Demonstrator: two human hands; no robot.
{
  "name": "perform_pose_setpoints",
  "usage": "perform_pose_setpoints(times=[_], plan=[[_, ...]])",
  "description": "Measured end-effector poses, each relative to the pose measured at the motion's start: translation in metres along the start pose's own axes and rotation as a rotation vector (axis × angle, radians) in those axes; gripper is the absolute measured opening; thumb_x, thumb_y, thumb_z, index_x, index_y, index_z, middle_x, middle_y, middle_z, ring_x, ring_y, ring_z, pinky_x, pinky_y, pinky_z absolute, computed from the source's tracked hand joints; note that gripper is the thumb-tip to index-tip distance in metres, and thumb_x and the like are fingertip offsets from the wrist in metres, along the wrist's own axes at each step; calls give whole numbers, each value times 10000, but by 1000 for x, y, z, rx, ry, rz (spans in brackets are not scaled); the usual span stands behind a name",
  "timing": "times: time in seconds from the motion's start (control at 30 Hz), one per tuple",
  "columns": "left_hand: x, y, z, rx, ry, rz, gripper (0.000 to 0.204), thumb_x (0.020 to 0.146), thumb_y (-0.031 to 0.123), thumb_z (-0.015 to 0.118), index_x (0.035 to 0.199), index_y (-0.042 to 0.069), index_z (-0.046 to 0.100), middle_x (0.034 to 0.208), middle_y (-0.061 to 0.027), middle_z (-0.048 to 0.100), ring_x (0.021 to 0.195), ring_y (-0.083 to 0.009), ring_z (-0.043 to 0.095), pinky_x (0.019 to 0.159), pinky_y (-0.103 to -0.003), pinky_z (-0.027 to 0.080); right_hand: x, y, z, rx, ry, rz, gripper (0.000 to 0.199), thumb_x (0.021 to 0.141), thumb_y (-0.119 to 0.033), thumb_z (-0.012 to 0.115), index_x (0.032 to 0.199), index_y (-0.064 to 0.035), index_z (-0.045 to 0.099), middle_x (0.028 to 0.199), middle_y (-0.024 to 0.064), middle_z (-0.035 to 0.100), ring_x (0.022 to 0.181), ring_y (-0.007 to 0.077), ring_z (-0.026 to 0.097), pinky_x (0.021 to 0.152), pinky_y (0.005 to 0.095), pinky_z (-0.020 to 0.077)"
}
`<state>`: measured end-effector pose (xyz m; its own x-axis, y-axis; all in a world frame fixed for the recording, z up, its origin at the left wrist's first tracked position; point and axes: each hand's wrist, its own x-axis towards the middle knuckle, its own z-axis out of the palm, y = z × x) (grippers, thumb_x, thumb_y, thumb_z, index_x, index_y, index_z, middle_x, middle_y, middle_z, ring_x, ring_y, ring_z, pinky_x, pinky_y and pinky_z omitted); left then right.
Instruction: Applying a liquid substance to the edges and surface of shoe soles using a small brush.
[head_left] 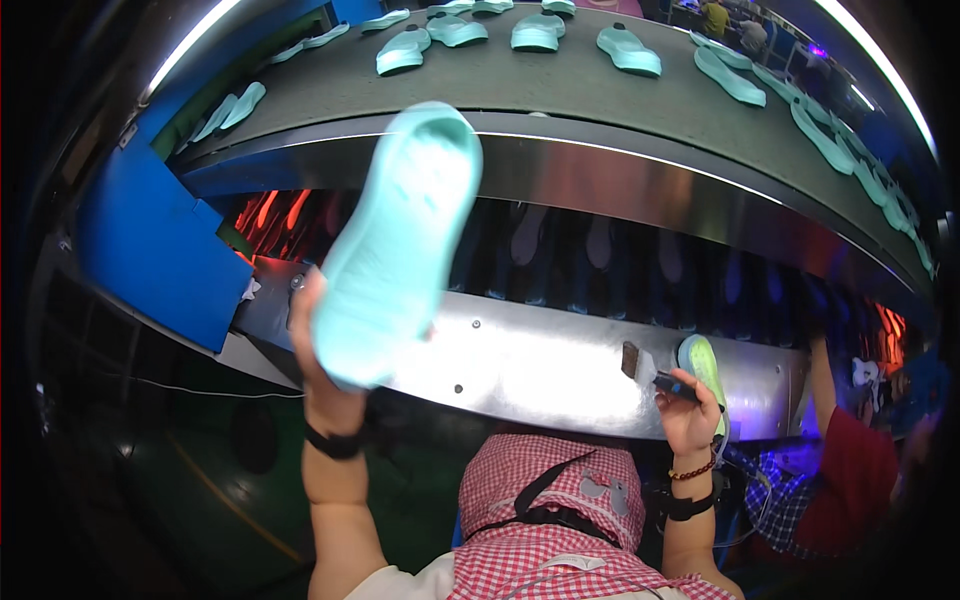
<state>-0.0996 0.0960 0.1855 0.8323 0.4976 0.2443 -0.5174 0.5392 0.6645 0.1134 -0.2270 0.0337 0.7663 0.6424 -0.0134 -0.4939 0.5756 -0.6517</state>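
Teal sole point(405, 240) in left fingers point(306, 320)

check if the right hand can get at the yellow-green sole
Probably yes: the yellow-green sole lies close beside the right hand, with nothing visible blocking the way, though the brush it holds may need putting down first.

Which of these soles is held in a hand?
The blurred turquoise sole, gripped in the left hand. The other turquoise soles rest on the dark belt; the yellow-green one lies on the metal ledge beside the right hand.
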Motion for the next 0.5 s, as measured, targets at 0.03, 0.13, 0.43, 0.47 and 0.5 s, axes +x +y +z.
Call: perform_pose_setpoints(times=[0.03,0.13,0.43,0.47,0.5], plan=[[18,27,-1,188,-26,69,634,873,448,307,1259,-52,368,1127,-242,524,911,-402,577,741,-530,491,3,2,0,4,-16,5,401,854,-243,421,1076,68,542,1017,175,595,900,252,562,744,330,438],[101,104,-43,-193,-229,168,587,888,375,341,1291,-48,291,1314,-244,336,1205,-419,338,953,-626,286,14,5,7,44,-58,19,403,853,-236,428,1100,66,528,1034,179,588,884,249,565,737,321,439],[207,185,-40,592,510,366,713,847,385,506,1383,56,168,1402,-176,237,1258,-273,317,1018,-418,273,23,16,1,82,-27,89,369,834,-149,480,1116,87,503,1063,212,569,865,260,586,767,322,472],[217,174,-33,895,419,328,663,820,384,548,1336,43,311,1352,-182,336,1240,-258,341,1001,-412,290,24,13,-1,79,-27,64,369,834,-149,480,1116,87,503,1063,212,569,865,260,586,767,322,472],[223,167,-20,1250,352,204,628,812,361,560,1303,24,360,1321,-183,382,1229,-268,360,999,-400,296,25,12,-2,28,-3,71,352,830,-126,487,1110,86,506,1060,211,571,863,257,588,769,321,473]])
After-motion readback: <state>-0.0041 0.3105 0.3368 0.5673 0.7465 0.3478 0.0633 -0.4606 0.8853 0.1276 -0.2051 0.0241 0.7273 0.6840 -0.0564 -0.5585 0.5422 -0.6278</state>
